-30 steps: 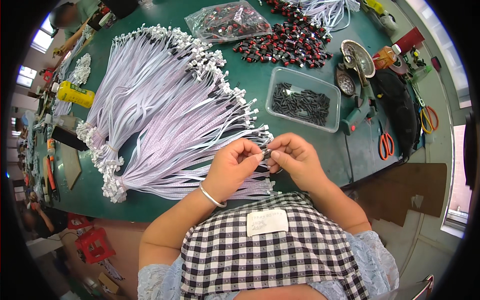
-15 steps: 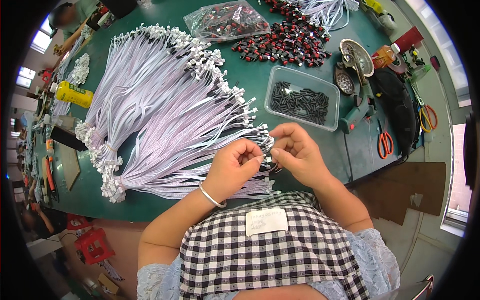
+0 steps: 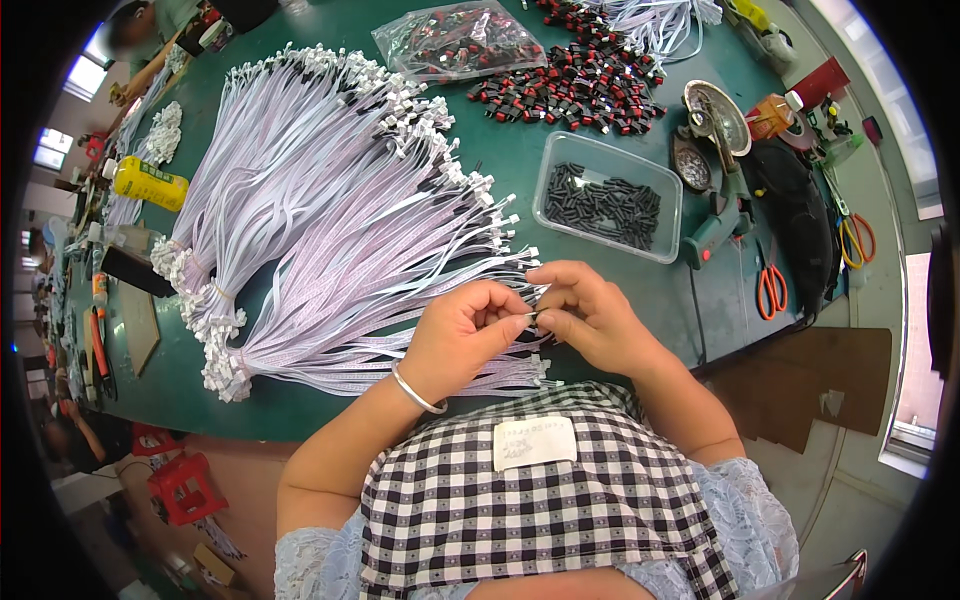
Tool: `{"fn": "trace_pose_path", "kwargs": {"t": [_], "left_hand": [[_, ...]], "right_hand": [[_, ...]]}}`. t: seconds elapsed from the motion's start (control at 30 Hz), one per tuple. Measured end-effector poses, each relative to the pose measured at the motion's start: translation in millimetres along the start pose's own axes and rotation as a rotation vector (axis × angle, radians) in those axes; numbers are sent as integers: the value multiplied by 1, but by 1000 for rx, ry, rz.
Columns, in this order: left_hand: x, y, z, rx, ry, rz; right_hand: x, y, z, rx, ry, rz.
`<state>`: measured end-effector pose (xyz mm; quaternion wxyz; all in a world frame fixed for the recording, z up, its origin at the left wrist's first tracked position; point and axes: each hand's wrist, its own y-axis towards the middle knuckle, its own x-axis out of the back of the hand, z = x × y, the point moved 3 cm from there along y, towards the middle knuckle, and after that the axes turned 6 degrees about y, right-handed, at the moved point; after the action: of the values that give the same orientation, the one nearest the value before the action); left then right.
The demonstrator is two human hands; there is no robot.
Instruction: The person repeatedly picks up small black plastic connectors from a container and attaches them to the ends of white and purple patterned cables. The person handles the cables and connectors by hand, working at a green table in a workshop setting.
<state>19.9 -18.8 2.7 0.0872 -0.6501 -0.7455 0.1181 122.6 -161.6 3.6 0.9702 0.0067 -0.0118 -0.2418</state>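
Pinched fingers of my left hand [image 3: 462, 330] hold the end of a thin wire, close in front of my body. My right hand [image 3: 592, 312] meets it there, thumb and forefinger pressed together on a tiny dark piece too small to make out. Both sets of fingertips almost touch. Beneath and left of them fans a large pile of flat white and pinkish ribbon cables [image 3: 330, 270], with small white connectors [image 3: 490, 190] along the outer ends. Past my right hand, a clear plastic box [image 3: 560, 222] holds many short black tubes [image 3: 610, 205].
A heap of red-and-black small parts [image 3: 570, 90] lies at the back beside a filled clear bag [image 3: 455, 42]. To the right are a metal bowl [image 3: 735, 115], a green tool [image 3: 715, 235] and red-handled scissors [image 3: 771, 292]. A yellow bottle [image 3: 150, 184] lies on the left.
My right hand has shifted slightly left and down, and its fingertips now meet those of my left hand. The left hand has barely moved.
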Motion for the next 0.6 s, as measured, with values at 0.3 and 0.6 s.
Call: {"fn": "trace_pose_path", "kwargs": {"t": [0.3,0.6], "left_hand": [[-1,1,3,15,-93,-21],[0,2,5,-34,62,-27]], "right_hand": [[1,-1,-3,0,97,-21],[2,4,10,46,-206,53]]}}
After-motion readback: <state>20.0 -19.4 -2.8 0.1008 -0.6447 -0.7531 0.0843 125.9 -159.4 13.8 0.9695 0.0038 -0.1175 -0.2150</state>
